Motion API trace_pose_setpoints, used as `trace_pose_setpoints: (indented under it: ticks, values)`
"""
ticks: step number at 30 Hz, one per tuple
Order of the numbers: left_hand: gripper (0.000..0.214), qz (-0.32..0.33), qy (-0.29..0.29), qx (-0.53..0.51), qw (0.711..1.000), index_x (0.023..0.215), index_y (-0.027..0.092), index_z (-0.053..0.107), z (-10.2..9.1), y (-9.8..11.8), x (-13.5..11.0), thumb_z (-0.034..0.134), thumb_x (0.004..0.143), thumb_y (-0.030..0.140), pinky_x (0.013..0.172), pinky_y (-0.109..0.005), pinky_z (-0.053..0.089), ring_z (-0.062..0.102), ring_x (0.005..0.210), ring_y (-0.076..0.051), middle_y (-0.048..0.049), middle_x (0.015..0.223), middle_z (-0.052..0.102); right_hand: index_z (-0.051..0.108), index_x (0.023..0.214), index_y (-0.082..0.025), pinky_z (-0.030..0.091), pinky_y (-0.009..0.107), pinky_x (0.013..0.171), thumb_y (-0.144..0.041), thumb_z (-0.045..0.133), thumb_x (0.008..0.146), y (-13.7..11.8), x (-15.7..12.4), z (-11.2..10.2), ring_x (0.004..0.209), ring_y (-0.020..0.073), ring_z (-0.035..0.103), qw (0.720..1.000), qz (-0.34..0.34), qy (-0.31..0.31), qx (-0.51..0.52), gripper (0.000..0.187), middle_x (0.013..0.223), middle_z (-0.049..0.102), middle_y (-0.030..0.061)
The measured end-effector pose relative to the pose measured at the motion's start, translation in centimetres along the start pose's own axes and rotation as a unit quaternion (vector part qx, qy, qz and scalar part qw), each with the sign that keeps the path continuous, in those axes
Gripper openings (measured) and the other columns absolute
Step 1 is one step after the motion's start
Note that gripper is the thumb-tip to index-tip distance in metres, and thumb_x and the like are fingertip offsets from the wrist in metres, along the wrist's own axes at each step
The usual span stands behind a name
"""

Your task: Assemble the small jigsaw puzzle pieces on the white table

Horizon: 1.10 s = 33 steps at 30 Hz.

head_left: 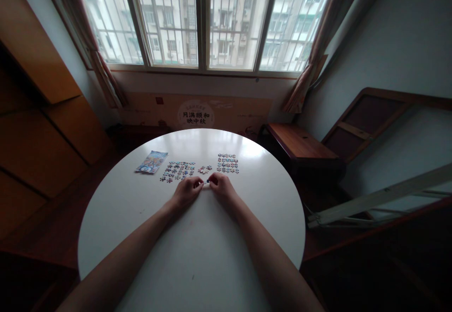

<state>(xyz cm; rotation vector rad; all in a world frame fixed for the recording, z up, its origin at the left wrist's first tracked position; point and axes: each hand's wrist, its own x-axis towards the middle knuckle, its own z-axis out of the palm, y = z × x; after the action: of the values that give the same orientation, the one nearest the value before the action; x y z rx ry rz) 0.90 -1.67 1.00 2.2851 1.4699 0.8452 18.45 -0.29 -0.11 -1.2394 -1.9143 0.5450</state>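
My left hand (188,191) and my right hand (221,185) meet fingertip to fingertip low over the middle of the table. A small dark jigsaw piece (207,181) shows at the tips of my right fingers. My left thumb and forefinger are pinched at a pale bit beside it, seemingly another piece, partly hidden. Just beyond my hands lies a small joined cluster of jigsaw pieces (205,169). Loose pieces (181,170) are spread in rows to the left, and more pieces (228,163) stand in neat rows to the right.
A colourful printed picture sheet or packet (152,162) lies at the left of the round white table (197,255). Beyond the table are a long printed box (226,109) under the window and a low wooden stand (300,141). Orange cabinets (67,133) line the left.
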Motion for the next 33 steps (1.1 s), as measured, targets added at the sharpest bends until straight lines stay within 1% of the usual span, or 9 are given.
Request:
trace_pose_setpoints:
  ticks: [28, 33]
  values:
    - [0.019, 0.002, 0.003, -0.01, 1.0, 0.08, 0.017, 0.069, -0.16, 0.18, -0.03, 0.054, 0.08, 0.028, 0.056, -0.021, 0.037, 0.054, 0.059, -0.012, -0.0014, 0.064, 0.063, 0.064, 0.076, -0.015, 0.04, 0.022, 0.062, -0.009, 0.053, 0.07, -0.32, -0.07, -0.19, 0.063, 0.011, 0.05, 1.0, 0.003, 0.003, 0.001, 0.014, 0.069, 0.058, 0.0005]
    - [0.02, -0.001, 0.004, -0.017, 1.0, 0.081, 0.017, 0.069, -0.15, 0.19, -0.06, 0.054, 0.081, 0.03, 0.056, -0.021, 0.037, 0.054, 0.059, -0.012, -0.0014, 0.064, 0.063, 0.063, 0.074, -0.015, 0.041, 0.021, 0.06, -0.011, 0.054, 0.07, -0.75, -0.07, -0.29, 0.062, 0.0107, 0.052, 0.999, -0.001, 0.009, 0.031, 0.011, 0.069, 0.059, 0.0007]
